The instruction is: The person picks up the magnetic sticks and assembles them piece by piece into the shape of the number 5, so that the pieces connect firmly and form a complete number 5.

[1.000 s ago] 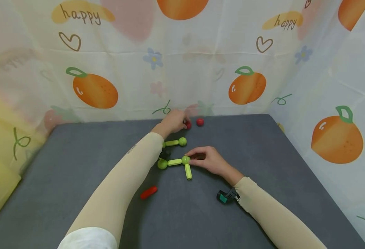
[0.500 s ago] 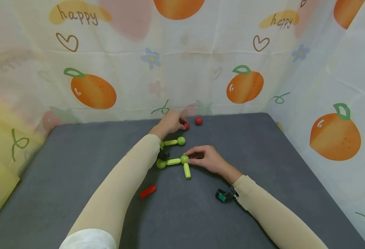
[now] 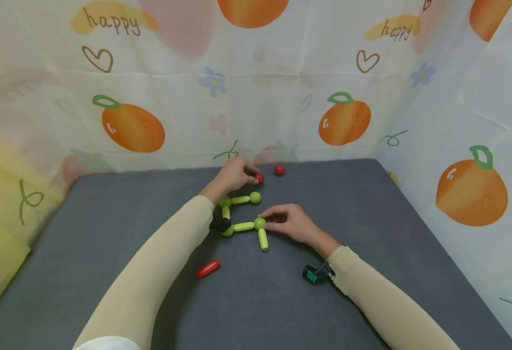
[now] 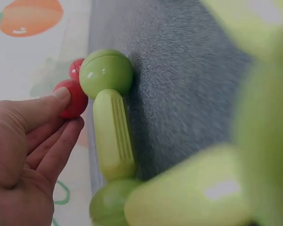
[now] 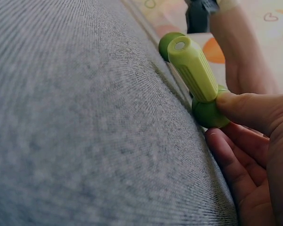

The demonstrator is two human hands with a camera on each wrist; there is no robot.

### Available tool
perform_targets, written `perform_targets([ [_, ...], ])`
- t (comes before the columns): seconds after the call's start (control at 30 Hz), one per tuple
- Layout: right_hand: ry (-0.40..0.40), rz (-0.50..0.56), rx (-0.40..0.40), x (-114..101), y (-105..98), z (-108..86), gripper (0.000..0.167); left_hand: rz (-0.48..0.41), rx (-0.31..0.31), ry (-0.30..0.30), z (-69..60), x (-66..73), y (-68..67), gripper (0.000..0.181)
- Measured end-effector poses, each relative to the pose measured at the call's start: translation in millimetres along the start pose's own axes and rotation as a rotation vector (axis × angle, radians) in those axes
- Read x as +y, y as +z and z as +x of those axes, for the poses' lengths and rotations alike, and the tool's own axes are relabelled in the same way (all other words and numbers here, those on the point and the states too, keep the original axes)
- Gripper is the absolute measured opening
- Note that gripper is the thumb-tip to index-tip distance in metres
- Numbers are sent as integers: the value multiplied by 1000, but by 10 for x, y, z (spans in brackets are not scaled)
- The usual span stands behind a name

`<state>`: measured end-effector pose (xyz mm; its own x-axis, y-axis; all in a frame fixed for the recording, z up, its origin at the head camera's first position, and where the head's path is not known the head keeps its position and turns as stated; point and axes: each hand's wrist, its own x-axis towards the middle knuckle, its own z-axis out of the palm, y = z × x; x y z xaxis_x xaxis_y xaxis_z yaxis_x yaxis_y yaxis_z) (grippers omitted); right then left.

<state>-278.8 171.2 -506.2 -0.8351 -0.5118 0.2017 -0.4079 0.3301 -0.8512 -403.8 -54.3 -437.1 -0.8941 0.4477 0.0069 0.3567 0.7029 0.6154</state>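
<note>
My left hand (image 3: 235,174) pinches a red ball (image 3: 260,179) between thumb and fingers near the table's far edge. In the left wrist view the thumb presses on that red ball (image 4: 74,99). My right hand (image 3: 293,223) holds a green ball (image 3: 260,223) by thumb and fingertips, at one corner of a chain of light green rods and darker green balls. From this ball one light green rod (image 3: 263,239) points toward me, and another rod (image 3: 244,226) runs left. The free rod (image 5: 193,68) shows a silvery disc in its end.
A second red ball (image 3: 280,170) lies at the far edge, right of the left hand. A red rod (image 3: 208,269) lies nearer on the dark grey table (image 3: 256,301). A patterned cloth (image 3: 264,97) hangs behind. The left wrist's black camera (image 3: 221,224) partly covers the chain's left corner.
My left hand has drawn slightly left and nearer with the red ball. Its forearm has shifted left, uncovering the chain's left rod and far-left ball. The right hand stays in place.
</note>
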Motion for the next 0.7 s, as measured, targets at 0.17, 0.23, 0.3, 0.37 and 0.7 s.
perform_targets([
  [0.17, 10, 1, -3, -20, 11, -3, 23, -63, 35, 19, -256, 10, -89, 31],
  [0.23, 10, 7, -6, -26, 15, -5, 23, -83, 47, 30, -348, 18, -122, 32],
  [0.3, 7, 11, -6, -34, 17, -2, 23, -100, 63, 42, -434, 34, -157, 31],
  [0.37, 8, 15, 0, -23, 19, -11, 24, -119, 77, 47, -513, 54, -173, 31],
  [0.7, 6, -3, 5, -4, 23, -6, 23, -185, 141, 45, -1105, 188, -212, 28],
])
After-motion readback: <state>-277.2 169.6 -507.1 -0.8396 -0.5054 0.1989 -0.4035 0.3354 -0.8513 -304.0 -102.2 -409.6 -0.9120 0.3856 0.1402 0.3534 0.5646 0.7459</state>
